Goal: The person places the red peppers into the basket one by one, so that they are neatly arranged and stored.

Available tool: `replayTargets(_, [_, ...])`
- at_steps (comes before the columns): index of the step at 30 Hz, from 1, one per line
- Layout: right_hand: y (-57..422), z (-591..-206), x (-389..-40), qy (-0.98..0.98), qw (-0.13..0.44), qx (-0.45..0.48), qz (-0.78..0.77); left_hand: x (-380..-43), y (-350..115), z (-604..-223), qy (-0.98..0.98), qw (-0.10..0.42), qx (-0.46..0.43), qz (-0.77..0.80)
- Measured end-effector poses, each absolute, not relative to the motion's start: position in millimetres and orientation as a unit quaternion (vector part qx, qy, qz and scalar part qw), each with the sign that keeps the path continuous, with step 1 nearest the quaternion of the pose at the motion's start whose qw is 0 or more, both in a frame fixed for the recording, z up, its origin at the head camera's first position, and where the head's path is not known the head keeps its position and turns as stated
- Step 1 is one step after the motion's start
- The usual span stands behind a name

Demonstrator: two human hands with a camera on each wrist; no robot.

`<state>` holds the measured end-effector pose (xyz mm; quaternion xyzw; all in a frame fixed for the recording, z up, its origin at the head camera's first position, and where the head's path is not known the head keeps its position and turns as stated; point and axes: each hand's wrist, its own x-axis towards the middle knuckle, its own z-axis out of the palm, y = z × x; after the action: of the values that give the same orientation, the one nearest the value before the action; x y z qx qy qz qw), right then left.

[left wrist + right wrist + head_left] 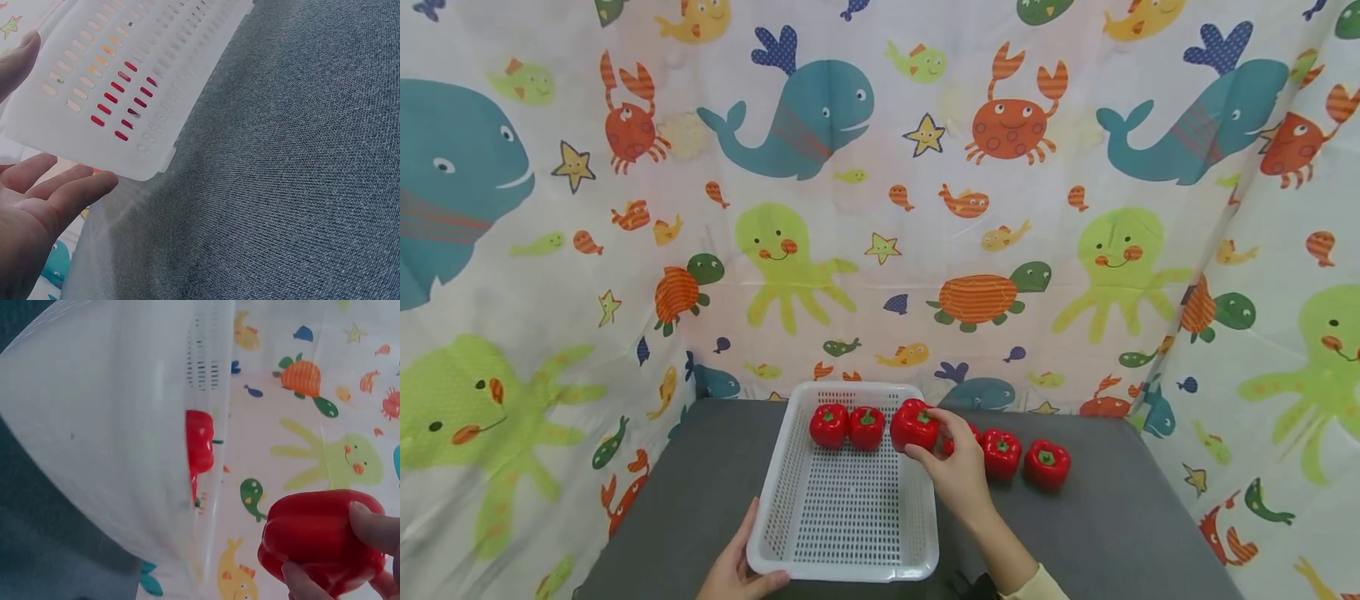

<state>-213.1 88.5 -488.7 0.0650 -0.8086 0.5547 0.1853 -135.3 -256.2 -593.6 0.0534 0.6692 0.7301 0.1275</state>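
My right hand (957, 467) grips a red bell pepper (914, 426) with a green stem, held over the right rim of a white perforated plastic basket (842, 573). The right wrist view shows that pepper (322, 537) between thumb and fingers. Two more red bell peppers, one at the left (829, 427) and one beside it (867, 428), lie at the far end inside the basket. At the near left corner my left hand (741, 558) touches the basket, thumb by the front edge and fingers along the side. In the left wrist view its fingers (81, 190) look nearly straight.
Right of the basket, red bell peppers stand in a row on the dark grey table (1097, 533): one (1047, 464) at the end, one (1001, 455) beside it, and another partly hidden behind my right hand. A sea-animal curtain (925, 358) encloses the back and sides.
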Motion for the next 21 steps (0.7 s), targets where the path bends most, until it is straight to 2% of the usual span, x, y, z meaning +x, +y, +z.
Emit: replayTargets(21, [34.8, -474.8, -248.5, -0.817, 0.125, 0.113, 0.551, -136.5, -256.6, -598.0, 0.672, 0.112, 0.072, 0.729])
